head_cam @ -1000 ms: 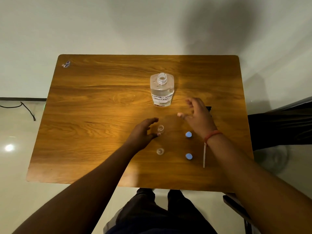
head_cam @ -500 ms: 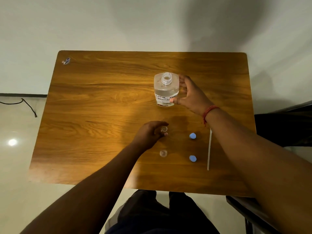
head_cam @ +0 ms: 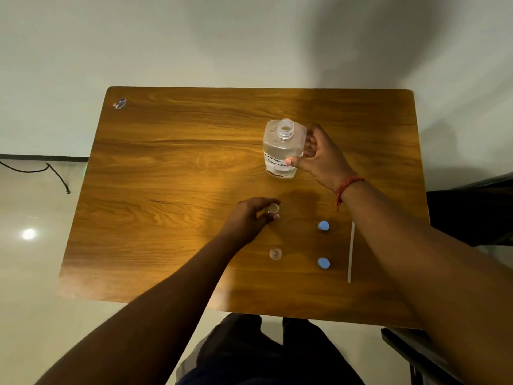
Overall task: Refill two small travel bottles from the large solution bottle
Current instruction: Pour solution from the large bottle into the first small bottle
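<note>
- Head view: the large bottle, uncapped and upright, stands on the desk toward its far right.
- The right hand grips it from the right, thumb across the label, fingers curled behind.
- The left hand pinches one small bottle at its fingertips, nearer than the large bottle.
- The second small bottle stands free, nearer still, apart from both hands.
- Two blue caps lie to the right, beside a white stick.
</note>
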